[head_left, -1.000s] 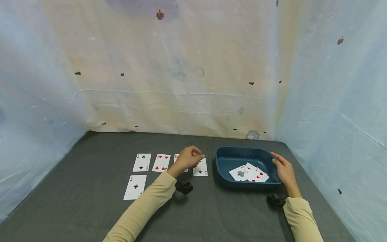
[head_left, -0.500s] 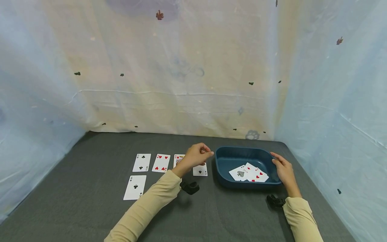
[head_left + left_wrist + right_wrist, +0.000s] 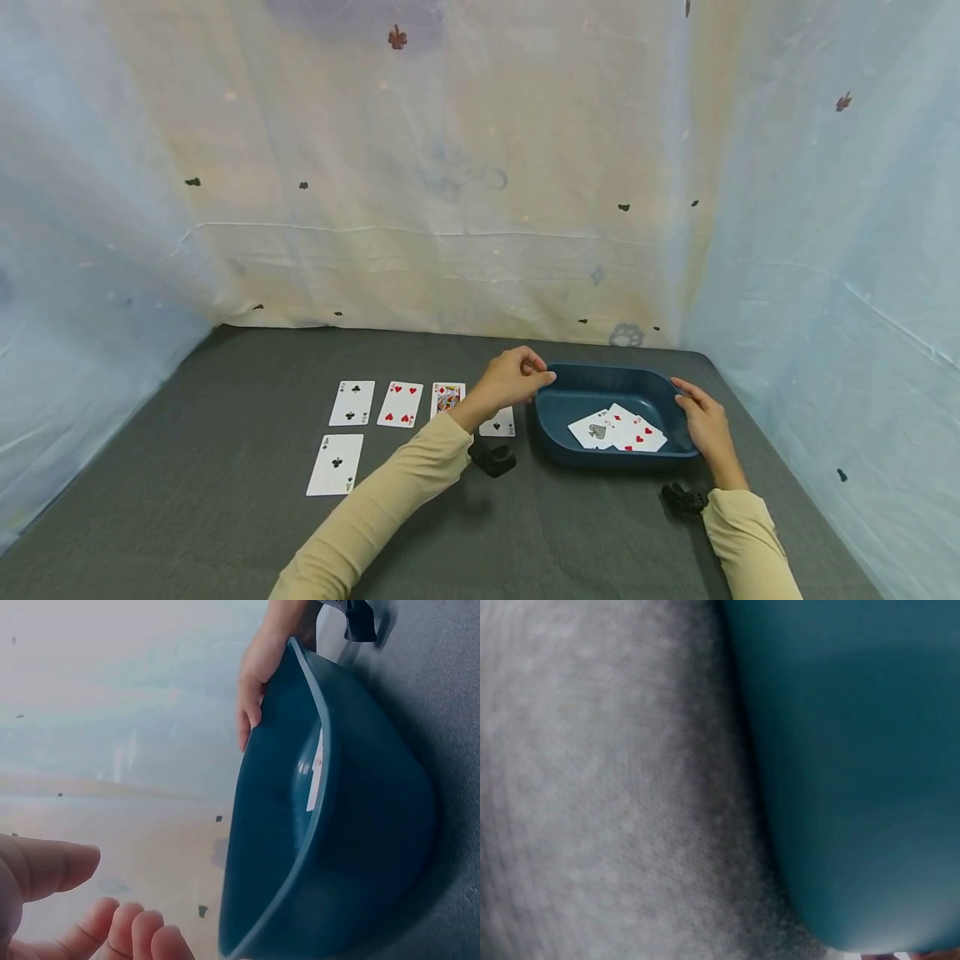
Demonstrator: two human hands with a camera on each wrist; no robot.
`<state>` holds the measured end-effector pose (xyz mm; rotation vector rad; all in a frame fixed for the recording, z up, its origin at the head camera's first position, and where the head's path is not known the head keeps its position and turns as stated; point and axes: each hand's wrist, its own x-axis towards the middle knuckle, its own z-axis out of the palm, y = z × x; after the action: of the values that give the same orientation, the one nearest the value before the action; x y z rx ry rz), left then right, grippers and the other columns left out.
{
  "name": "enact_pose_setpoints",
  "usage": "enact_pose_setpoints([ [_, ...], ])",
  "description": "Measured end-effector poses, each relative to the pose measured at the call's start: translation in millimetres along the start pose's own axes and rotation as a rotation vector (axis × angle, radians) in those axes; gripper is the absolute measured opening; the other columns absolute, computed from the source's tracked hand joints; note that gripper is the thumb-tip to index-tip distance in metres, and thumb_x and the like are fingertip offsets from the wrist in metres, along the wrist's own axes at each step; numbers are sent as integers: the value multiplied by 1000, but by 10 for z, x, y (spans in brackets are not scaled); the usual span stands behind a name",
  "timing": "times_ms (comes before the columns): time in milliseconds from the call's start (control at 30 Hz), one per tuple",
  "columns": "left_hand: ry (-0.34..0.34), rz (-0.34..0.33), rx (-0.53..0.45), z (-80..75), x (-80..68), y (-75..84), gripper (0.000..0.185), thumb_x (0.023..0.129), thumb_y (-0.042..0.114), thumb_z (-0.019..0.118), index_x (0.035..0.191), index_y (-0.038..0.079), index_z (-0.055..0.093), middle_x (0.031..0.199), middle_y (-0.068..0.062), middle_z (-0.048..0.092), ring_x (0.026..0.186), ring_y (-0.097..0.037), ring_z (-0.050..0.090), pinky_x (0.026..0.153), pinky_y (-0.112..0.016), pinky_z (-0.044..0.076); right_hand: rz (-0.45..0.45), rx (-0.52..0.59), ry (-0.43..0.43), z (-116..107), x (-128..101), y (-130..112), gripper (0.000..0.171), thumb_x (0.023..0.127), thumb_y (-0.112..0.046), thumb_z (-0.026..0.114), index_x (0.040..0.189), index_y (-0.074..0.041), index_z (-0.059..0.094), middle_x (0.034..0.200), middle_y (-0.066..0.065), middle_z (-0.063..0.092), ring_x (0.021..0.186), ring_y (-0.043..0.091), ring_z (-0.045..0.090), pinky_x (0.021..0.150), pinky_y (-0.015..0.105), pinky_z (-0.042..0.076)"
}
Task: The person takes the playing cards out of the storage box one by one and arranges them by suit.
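Head view shows the left hand (image 3: pixel 508 383) holding nothing, thumb apart from loosely bent fingers, just beside the blue tray (image 3: pixel 622 460), which sits between both hands with cards (image 3: pixel 637 433) inside, while the right hand (image 3: pixel 707 421) grips it opposite.

The near club card (image 3: pixel 335 464) reads A, the club card behind it (image 3: pixel 352 403) 2.
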<state>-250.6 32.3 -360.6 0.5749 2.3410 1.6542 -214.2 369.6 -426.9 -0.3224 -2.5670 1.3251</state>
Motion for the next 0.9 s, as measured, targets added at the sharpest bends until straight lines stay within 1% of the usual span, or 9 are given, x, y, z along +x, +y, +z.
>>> enact_pose_setpoints([
  [133,-8,7,15,68,47,24,26,91,22,69,108,3,60,86,-4,62,72,-23,63,63,-31,53,-7,-1,10,0,6,8,43,106,-21,37,144,-1,42,144,28,39,129,44,38,105,58,27],
  [233,-17,24,48,118,74,48,30,91,22,70,112,2,60,86,-3,59,74,-21,60,63,-29,49,-10,-5,11,0,8,14,44,106,-21,36,144,0,42,144,29,39,129,45,37,104,59,28],
  [400,-23,40,103,201,107,86,29,90,25,71,111,9,60,87,-1,57,73,-16,54,63,-29,44,-11,2,8,1,12,21,44,106,-21,37,144,-1,42,144,29,39,129,44,37,104,59,27],
  [633,-49,52,124,306,150,100,32,89,24,72,114,10,57,84,0,57,71,-14,53,63,-27,43,-10,5,16,4,9,14,43,106,-21,37,143,-1,44,142,28,42,129,42,39,105,57,28],
  [800,-65,68,159,365,187,83,38,89,25,71,118,5,57,85,1,56,71,-12,53,62,-25,43,-17,-4,24,2,9,14,43,105,-21,38,143,-1,44,142,28,42,128,42,39,104,57,28],
  [900,-65,74,164,400,207,67,37,89,24,72,117,4,57,85,1,56,71,-12,53,63,-25,44,-26,-10,24,4,12,23,43,105,-21,38,143,0,44,142,29,42,128,43,39,103,59,29],
])
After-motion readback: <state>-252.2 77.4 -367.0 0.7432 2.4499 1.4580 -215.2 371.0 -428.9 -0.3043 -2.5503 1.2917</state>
